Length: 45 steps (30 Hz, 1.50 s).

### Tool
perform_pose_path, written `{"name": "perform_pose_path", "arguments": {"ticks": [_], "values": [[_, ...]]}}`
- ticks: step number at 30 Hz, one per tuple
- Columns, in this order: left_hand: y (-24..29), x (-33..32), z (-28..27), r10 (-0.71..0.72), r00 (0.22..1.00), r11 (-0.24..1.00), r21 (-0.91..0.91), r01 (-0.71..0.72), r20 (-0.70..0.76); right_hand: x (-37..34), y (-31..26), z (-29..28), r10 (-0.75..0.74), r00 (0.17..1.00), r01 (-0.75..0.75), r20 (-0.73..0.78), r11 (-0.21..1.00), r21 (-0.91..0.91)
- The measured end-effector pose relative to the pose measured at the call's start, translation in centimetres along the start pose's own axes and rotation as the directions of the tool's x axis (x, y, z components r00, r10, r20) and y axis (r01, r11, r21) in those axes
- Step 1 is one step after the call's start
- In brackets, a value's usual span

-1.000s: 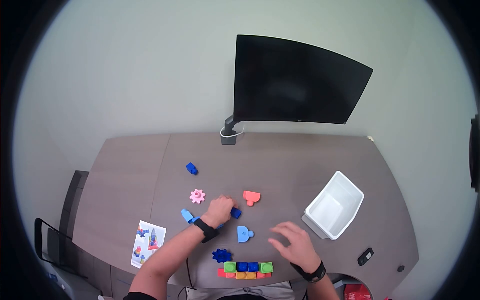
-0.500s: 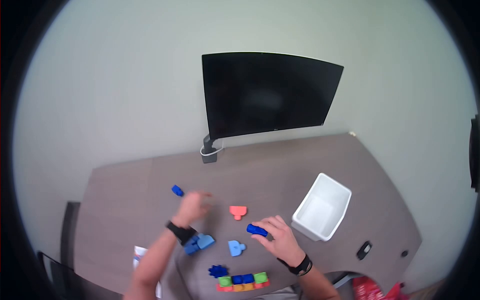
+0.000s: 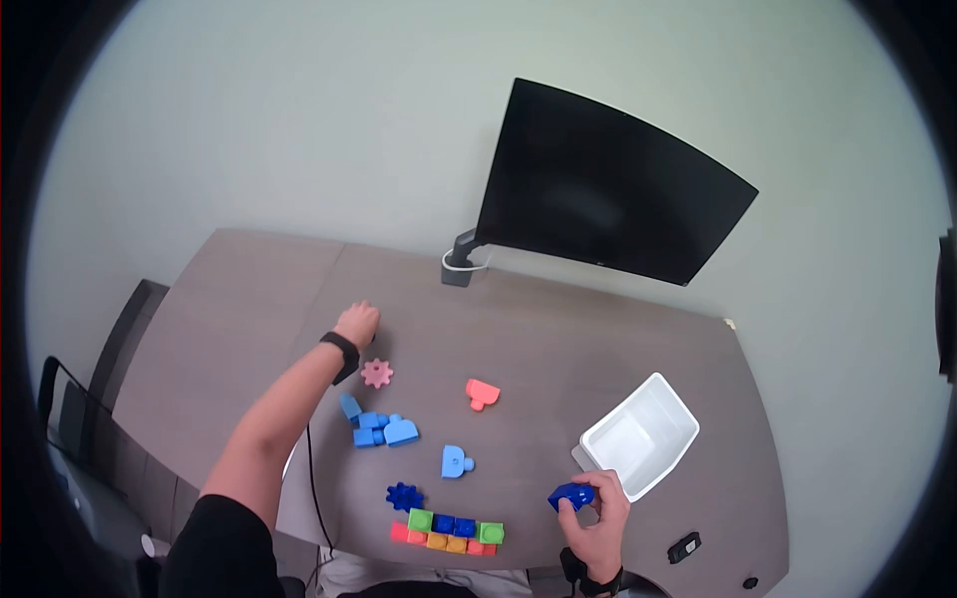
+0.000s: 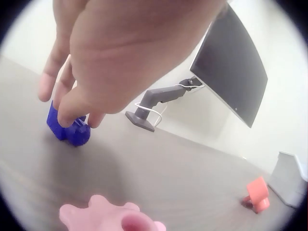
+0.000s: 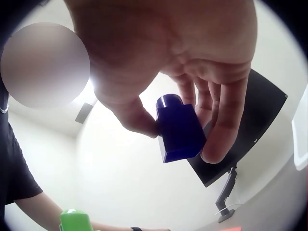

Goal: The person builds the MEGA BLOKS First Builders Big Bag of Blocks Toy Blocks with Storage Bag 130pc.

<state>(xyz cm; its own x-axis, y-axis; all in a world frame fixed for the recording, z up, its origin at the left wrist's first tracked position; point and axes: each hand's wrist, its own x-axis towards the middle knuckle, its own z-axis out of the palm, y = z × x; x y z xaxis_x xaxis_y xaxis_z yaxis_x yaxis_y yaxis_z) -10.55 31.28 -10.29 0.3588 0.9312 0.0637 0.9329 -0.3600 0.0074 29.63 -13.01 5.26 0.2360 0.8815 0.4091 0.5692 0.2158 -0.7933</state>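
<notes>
My right hand (image 3: pixel 603 523) pinches a dark blue building block (image 5: pixel 180 132) between thumb and fingers, above the table beside the white bin. At the far left of the table my left hand (image 3: pixel 357 324) reaches down over another dark blue building block (image 4: pixel 77 132). Its thumb and fingers close round that block's top, while the block stands low at the tabletop. Nearer than this hand lies a pink gear (image 3: pixel 377 373). Several light blue blocks (image 3: pixel 402 432) lie close together below the gear.
A white bin (image 3: pixel 588 453) stands at the right. A coral block (image 3: pixel 482 393), a light blue block (image 3: pixel 456 462) and a dark blue gear (image 3: pixel 405 496) lie mid-table. Joined coloured blocks (image 3: pixel 447 533) sit at the front edge. A monitor (image 3: pixel 618 184) rises behind; a black device (image 3: pixel 684 548) lies right.
My left hand has moved from the middle to the far left block. The dark blue block, first at my left hand, is now in my right hand, which has moved right towards the bin.
</notes>
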Motion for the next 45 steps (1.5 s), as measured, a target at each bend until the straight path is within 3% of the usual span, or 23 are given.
{"name": "perform_pose_path", "arguments": {"ticks": [3, 5, 7, 9, 11, 12, 14, 17, 21, 23, 26, 29, 32, 38, 41, 45], "values": [[-1.1, 0.1, 2.4, -0.077, 0.997, 0.994, 0.074, 0.077, -0.005, 0.1, -0.9, -0.2, -0.076, 0.996, 0.077, 0.044, 0.997, -0.027], [-2.3, -0.4, 2.7, -0.125, 0.992, 0.992, 0.009, 0.125, -0.013, -0.4, -0.6, 0.3, -0.103, 0.995, 0.103, 0.020, 0.995, 0.011], [-3.5, -1.7, 0.8, -0.082, 0.996, 0.997, -0.012, 0.082, -0.021, -0.1, -2.5, 0.7, -0.153, 0.988, 0.153, -0.009, 0.988, 0.001], [-3.8, -2.4, -2.3, -0.032, 0.998, 0.983, -0.184, 0.023, -0.046, -0.7, -2.0, 0.6, -0.191, 0.982, 0.191, 0.002, 0.981, -0.019], [-1.9, -5.8, -7.4, 0.010, 0.993, 0.923, -0.380, -0.052, -0.114, -1.1, -3.4, 0.4, -0.180, 0.983, 0.179, 0.039, 0.984, 0.015], [0.7, -8.5, -11.5, 0.011, 0.982, 0.873, -0.477, -0.102, -0.188, -0.9, -4.1, 0.5, -0.177, 0.983, 0.175, 0.055, 0.984, 0.037], [6.0, -14.3, -18.0, 0.059, 0.977, 0.771, -0.613, -0.174, -0.203, -1.3, -4.2, 1.0, -0.196, 0.975, 0.190, 0.102, 0.980, 0.067], [12.0, -22.7, -20.5, 0.114, 0.952, 0.632, -0.719, -0.290, -0.284, -2.5, -3.7, 3.2, -0.186, 0.972, 0.166, 0.145, 0.976, 0.142], [17.5, -30.2, -19.4, 0.233, 0.948, 0.562, -0.765, -0.315, -0.219, -2.9, -3.7, 5.0, -0.168, 0.967, 0.137, 0.190, 0.976, 0.169], [19.5, -31.6, -18.2, 0.255, 0.950, 0.460, -0.842, -0.282, -0.179, -3.7, -3.7, 5.6, -0.165, 0.963, 0.135, 0.213, 0.980, 0.146], [21.3, -32.9, -16.2, 0.227, 0.953, 0.426, -0.859, -0.283, -0.202, -4.1, -3.5, 6.0, -0.179, 0.947, 0.170, 0.266, 0.984, 0.058], [21.8, -33.4, -14.3, 0.210, 0.960, 0.487, -0.832, -0.267, -0.185, -4.9, -2.0, 6.9, -0.223, 0.936, 0.207, 0.274, 0.975, 0.088], [21.8, -33.7, -13.4, 0.197, 0.974, 0.512, -0.836, -0.196, -0.108, -5.3, -1.9, 6.8, -0.167, 0.921, 0.122, 0.353, 0.982, 0.146], [21.5, -33.6, -12.4, 0.230, 0.971, 0.511, -0.842, -0.173, -0.060, -5.3, -1.5, 7.6, -0.191, 0.898, 0.150, 0.397, 0.980, 0.133], [21.2, -33.4, -11.8, 0.261, 0.965, 0.436, -0.891, -0.131, -0.015, -4.9, -1.3, 7.3, -0.206, 0.885, 0.180, 0.417, 0.978, 0.103], [21.1, -33.3, -12.0, 0.283, 0.959, 0.477, -0.865, -0.155, -0.016, -5.4, -0.7, 7.4, -0.217, 0.885, 0.173, 0.413, 0.975, 0.140]]}}
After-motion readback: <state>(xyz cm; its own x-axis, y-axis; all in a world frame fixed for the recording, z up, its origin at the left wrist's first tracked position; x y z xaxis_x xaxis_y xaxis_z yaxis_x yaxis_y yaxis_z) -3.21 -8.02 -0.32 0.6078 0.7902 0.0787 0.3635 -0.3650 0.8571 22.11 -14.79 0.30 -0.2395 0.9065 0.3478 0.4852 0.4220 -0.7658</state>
